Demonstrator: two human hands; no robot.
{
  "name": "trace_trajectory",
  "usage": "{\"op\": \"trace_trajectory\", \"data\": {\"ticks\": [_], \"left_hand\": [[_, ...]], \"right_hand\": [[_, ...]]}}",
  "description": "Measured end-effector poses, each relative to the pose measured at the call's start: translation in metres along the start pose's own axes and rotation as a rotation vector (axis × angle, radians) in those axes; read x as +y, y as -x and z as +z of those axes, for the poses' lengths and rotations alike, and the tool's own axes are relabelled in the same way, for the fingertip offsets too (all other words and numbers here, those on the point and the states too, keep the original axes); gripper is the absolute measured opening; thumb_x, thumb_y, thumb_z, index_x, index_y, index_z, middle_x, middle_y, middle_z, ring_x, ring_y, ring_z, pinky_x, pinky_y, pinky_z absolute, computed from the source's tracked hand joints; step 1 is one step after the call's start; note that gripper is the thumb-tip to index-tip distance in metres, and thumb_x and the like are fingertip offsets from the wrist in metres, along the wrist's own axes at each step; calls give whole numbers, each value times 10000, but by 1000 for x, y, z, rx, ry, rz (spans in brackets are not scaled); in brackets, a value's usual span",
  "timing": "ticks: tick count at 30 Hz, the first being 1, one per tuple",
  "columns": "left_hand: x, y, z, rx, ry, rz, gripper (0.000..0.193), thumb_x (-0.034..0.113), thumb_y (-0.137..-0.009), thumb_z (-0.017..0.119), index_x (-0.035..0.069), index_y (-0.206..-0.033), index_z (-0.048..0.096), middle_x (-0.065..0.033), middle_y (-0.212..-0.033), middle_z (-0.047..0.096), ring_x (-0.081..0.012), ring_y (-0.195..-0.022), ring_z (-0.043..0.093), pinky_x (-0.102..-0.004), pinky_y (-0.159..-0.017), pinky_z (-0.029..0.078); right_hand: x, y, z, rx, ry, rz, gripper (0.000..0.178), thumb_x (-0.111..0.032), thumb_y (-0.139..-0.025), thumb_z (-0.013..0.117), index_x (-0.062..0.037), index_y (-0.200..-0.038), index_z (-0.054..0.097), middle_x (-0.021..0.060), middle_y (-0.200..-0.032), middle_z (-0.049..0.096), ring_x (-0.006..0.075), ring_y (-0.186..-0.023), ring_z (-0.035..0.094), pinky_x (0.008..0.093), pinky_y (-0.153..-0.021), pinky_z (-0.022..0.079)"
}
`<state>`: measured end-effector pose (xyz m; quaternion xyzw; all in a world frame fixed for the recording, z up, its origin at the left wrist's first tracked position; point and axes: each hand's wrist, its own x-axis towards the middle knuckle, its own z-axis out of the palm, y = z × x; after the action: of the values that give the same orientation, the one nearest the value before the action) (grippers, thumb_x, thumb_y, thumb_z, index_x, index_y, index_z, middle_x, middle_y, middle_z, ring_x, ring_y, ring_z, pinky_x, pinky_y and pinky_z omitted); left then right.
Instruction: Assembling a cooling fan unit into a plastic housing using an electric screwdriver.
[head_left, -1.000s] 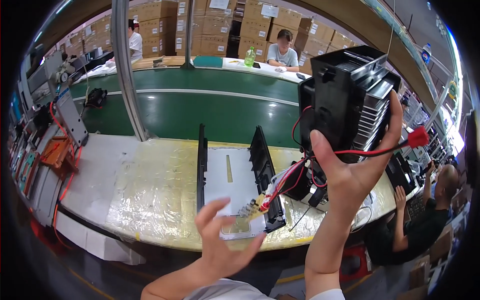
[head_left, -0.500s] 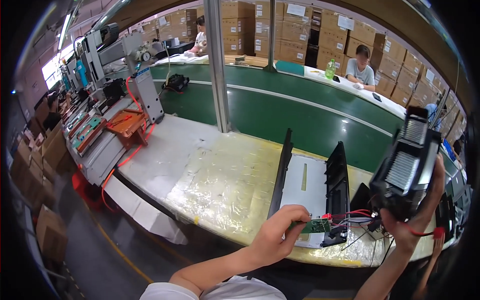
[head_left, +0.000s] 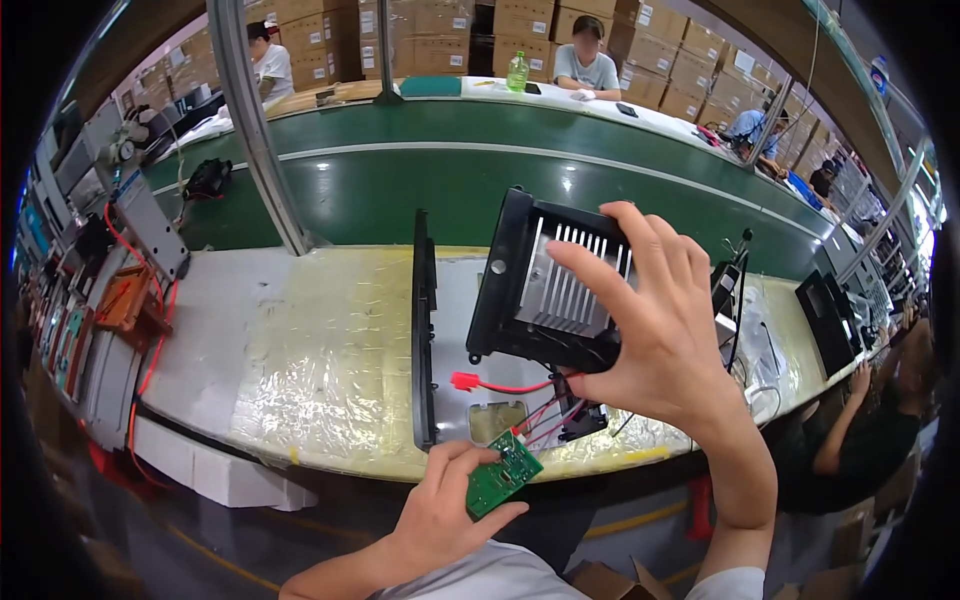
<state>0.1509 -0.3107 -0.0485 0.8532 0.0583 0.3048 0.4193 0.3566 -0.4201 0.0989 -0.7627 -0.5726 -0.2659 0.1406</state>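
My left hand (head_left: 440,510) grips a small green circuit board (head_left: 505,474) by its edge, just off the near side of the bench. Thin wires run from the board toward a black housing with a silver finned heat sink (head_left: 575,275). That housing is held up and tilted in my right hand (head_left: 665,330), fingers over its top and thumb beneath. A red connector (head_left: 466,381) on a red lead dangles under it. Below lies an open casing with a pale bottom and black side walls (head_left: 424,340); the housing and my right hand cover much of it.
The bench (head_left: 300,350) has a plastic-wrapped top, with a metal post (head_left: 260,150) at its far edge. Beyond runs a green conveyor belt (head_left: 370,200). Machinery and an orange-brown holder (head_left: 132,300) stand left. At right, a black panel (head_left: 830,310) lies near another person's arm (head_left: 850,415).
My view has swung right. The right hand has brought the finned housing left over the casing and turned it. The left hand has drawn the board nearer to me, its flat face now showing.
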Motion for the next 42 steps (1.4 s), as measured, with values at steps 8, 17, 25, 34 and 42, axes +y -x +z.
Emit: {"op": "trace_trajectory", "data": {"ticks": [8, 17, 25, 34, 42], "left_hand": [[-28, 5, 8, -137, -57, 65, 595, 189, -759, 856, 2, -1247, 572, -195, -1183, 569, -380, -1034, 603, -429, -877, 521], [-69, -10, 17, -97, -47, 31, 486, 30, -807, 754, 27, -1271, 609, -216, -1277, 568, -407, -1146, 543, -460, -997, 430], [-80, -21, 21, -211, -39, 16, 447, 8, -792, 743, 14, -1227, 642, -214, -1290, 571, -414, -1219, 522, -448, -1047, 410], [-57, -26, 16, -223, -48, -62, 418, 56, -758, 778, 25, -1168, 702, -153, -1265, 629, -356, -1211, 550, -425, -1034, 415], [-46, -20, 5, -278, -48, -53, 418, 76, -732, 793, 42, -1142, 721, -146, -1262, 630, -343, -1148, 569, -433, -989, 449]], "right_hand": [[-16, -20, 23, -150, 109, -227, 834, -196, -471, 860, -234, -1264, 605, 181, -1356, 467, 375, -1196, 468, 504, -1006, 352], [-33, -50, 98, -372, 350, -410, 666, -281, -646, 814, -190, -1280, 631, 215, -1320, 530, 401, -1242, 491, 541, -1049, 343], [-30, -52, 126, -540, 212, -423, 809, -388, -546, 875, -247, -1302, 622, 162, -1335, 543, 372, -1254, 506, 580, -1073, 331], [33, 68, 48, 759, -235, 710, 325, 19, -888, 653, -13, -1207, 601, 80, -1166, 629, 140, -1016, 607, 274, -849, 497], [57, 139, 66, 599, -520, 1069, 471, -299, -1023, 593, 3, -1371, 498, 45, -1033, 594, 98, -890, 545, 246, -802, 449]]}}
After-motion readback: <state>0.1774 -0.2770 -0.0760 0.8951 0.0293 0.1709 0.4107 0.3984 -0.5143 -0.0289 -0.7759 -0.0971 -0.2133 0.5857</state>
